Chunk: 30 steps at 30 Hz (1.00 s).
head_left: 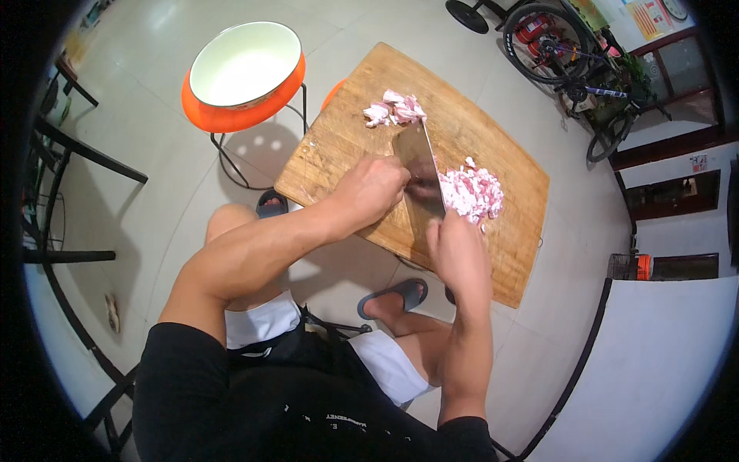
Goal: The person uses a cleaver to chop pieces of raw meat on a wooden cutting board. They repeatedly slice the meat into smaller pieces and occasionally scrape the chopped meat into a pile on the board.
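Observation:
My right hand (462, 250) is wrapped round the handle of a broad cleaver (422, 158), whose blade stands upright over the wooden chopping board (339, 115). Just left of the blade, my left hand (376, 187) rests with its fingers curled down; whatever they press on is hidden. Right of the blade lies a heap of finely chopped pink and white meat (476, 192). Several bigger meat pieces (392, 108) sit near the board's far corner, by the blade's far end.
At the far left, a deep white basin (246, 65) rests on an orange round stool (204, 119) with dark metal legs. Dark chair legs (92, 150) jut in at the left. A bicycle (558, 50) stands at the far right. My sandalled feet are below the board.

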Motion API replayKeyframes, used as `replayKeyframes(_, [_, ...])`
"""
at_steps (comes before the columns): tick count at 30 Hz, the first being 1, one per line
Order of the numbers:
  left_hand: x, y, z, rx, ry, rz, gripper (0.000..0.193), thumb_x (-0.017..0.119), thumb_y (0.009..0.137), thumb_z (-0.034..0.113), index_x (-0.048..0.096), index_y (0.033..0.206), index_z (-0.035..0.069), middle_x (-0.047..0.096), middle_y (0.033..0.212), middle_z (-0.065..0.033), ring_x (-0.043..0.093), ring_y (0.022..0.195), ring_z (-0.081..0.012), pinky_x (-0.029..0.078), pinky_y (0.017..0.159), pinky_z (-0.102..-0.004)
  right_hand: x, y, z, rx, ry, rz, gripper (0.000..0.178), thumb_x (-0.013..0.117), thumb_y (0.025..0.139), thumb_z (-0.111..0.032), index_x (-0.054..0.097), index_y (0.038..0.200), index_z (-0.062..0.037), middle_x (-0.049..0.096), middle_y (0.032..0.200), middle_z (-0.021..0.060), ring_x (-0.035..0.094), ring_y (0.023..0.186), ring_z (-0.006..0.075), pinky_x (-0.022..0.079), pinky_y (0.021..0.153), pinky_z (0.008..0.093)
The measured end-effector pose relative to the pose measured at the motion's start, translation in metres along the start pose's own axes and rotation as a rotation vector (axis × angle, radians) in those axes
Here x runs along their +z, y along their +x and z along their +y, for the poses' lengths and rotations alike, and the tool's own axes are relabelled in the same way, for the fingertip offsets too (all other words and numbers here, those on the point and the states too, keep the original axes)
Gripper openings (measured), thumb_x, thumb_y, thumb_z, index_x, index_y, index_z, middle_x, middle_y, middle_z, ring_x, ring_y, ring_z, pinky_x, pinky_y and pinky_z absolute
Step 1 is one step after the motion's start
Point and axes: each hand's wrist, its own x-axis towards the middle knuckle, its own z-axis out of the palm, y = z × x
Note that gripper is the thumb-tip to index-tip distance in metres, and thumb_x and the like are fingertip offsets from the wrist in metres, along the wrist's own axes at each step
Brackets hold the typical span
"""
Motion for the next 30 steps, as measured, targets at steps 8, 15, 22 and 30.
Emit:
replayKeyframes(8, [0.007,0.002,-0.002,0.070,-0.077,-0.085,0.011,0.071,0.091,0.013,0.073,0.093,0.002,0.069,0.096,-0.0186,0.070,0.095,-0.0419,0.057,0.083,-0.0521,0.026,0.046,0.063,0.181,0.618,-0.146,0.027,0.059,0.106,-0.021,0.065,0.097,0.0032,0.062,0.065,0.0069,0.060,0.046,0.0179,0.047,0.046,0.0372])
replayKeyframes(15, [0.004,0.005,0.000,0.037,-0.013,-0.128,0.012,0.072,0.093,0.015,0.073,0.095,0.003,0.070,0.097,-0.0176,0.071,0.092,-0.0412,0.058,0.081,-0.0519,0.003,0.038,0.048,0.207,0.583,-0.110,0.027,0.057,0.105,-0.019,0.066,0.099,0.0056,0.066,0.066,0.0123,0.066,0.051,0.0249,0.052,0.052,0.0432])
replayKeyframes(22, [-0.005,0.003,0.002,0.030,-0.016,-0.102,0.013,0.074,0.094,0.014,0.073,0.097,0.002,0.070,0.097,-0.0175,0.071,0.095,-0.0418,0.058,0.083,-0.0524,-0.003,0.008,0.044,0.085,0.151,0.095,0.030,0.062,0.104,-0.024,0.070,0.105,0.0044,0.073,0.084,0.0302,0.071,0.087,0.0536,0.055,0.078,0.0613])
replayKeyframes(30, [0.003,-0.001,0.003,0.094,-0.032,-0.076,0.010,0.072,0.090,0.011,0.073,0.093,0.001,0.069,0.096,-0.0186,0.070,0.096,-0.0419,0.058,0.084,-0.0519,-0.005,-0.015,0.014,0.020,-0.003,-0.014,0.030,0.062,0.104,-0.024,0.068,0.102,0.0056,0.071,0.093,0.0346,0.069,0.092,0.0553,0.054,0.083,0.0624])
